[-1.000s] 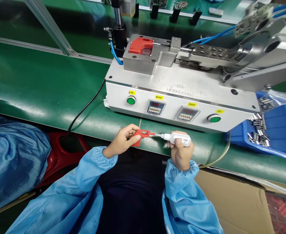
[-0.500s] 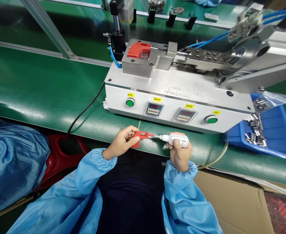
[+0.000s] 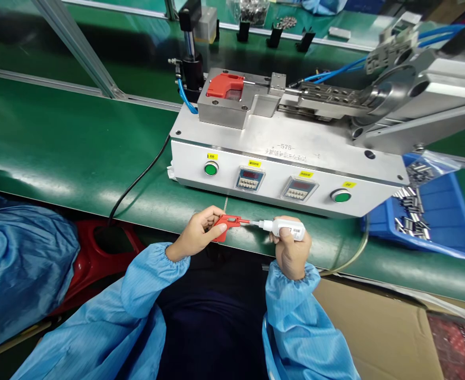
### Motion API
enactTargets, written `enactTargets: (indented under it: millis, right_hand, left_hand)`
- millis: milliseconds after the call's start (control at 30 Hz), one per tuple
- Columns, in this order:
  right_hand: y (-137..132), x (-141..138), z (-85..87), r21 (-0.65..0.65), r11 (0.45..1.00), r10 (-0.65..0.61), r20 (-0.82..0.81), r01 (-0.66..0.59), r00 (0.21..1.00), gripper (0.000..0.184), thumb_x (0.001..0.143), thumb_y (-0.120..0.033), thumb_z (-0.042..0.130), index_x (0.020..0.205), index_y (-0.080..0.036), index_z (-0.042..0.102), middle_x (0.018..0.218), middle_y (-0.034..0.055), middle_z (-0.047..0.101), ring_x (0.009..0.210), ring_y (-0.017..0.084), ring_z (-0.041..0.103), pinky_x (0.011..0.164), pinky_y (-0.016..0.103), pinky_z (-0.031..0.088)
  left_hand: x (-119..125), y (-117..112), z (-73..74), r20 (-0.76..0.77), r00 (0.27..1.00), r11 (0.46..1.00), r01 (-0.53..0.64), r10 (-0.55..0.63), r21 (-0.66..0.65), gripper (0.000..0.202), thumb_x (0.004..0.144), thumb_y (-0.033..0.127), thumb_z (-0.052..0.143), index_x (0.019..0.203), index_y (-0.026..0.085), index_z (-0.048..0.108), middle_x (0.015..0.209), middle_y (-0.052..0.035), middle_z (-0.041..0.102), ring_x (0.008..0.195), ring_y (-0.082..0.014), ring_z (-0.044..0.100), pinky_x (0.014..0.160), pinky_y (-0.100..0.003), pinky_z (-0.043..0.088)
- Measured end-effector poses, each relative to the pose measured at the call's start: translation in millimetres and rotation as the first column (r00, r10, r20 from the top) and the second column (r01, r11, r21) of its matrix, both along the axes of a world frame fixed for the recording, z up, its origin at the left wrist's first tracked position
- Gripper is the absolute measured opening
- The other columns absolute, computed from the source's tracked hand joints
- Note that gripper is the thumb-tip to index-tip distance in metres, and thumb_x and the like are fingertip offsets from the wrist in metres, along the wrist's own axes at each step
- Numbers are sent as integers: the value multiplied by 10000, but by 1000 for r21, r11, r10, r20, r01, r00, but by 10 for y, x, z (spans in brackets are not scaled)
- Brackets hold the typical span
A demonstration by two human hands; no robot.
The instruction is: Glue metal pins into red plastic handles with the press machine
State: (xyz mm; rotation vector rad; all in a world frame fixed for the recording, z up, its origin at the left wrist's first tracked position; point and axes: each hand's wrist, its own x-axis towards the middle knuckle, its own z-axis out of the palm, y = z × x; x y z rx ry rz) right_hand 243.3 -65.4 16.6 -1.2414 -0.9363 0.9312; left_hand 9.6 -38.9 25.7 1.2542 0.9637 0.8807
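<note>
Between the thumb and fingers of my left hand (image 3: 198, 232) is a red plastic handle part (image 3: 228, 226) with a thin stem pointing right. My right hand (image 3: 293, 248) is closed round a small white squeeze bottle (image 3: 290, 228), held on its side. The bottle's narrow nozzle points left, at the tip of the red stem; whether they touch I cannot tell. Both hands are over the front edge of the green bench (image 3: 149, 208). Behind them stands a metal bench machine (image 3: 287, 158), with another red handle part (image 3: 224, 84) seated in its block.
A blue bin (image 3: 454, 211) with several metal sleeves (image 3: 412, 214) sits right of the machine. A black cable (image 3: 133, 184) runs off its left side. At lower left is a red stool (image 3: 92, 253) by blue cloth; a cardboard box (image 3: 378, 327) stands at lower right.
The view has shifted slightly. My hands keep the same grips, with the bottle's nozzle still at the stem's tip.
</note>
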Motion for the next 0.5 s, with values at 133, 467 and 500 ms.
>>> enactTargets:
  millis: [133,467,500]
  right_hand:
    - [-3,5,5,-12,1000,6,7,-6,1000,452,803,-643,786,900,-215,679,649,-16,599,470,122,455,470,288,399]
    - [-18,12,1,9,1000,-2,-29,2,1000,397,800,-579,824,888,-209,715,613,-34,572,458,105,425,469,271,370]
    - [-19,14,0,9,1000,-1,-28,1,1000,395,801,-578,824,890,-208,716,615,-33,575,460,105,426,469,270,369]
  left_hand:
    - [0,-9,-20,-20,1000,1000,-1,1,13,364,920,533,739,999,181,689,775,-14,663,635,-131,556,600,-238,451]
    - [0,-13,-16,-14,1000,999,10,-10,40,349,938,517,723,1012,177,690,831,-40,703,676,-147,590,624,-251,467]
    - [2,-13,-15,-12,1000,999,9,-9,40,354,936,521,724,1010,176,690,826,-37,699,669,-143,585,620,-249,465]
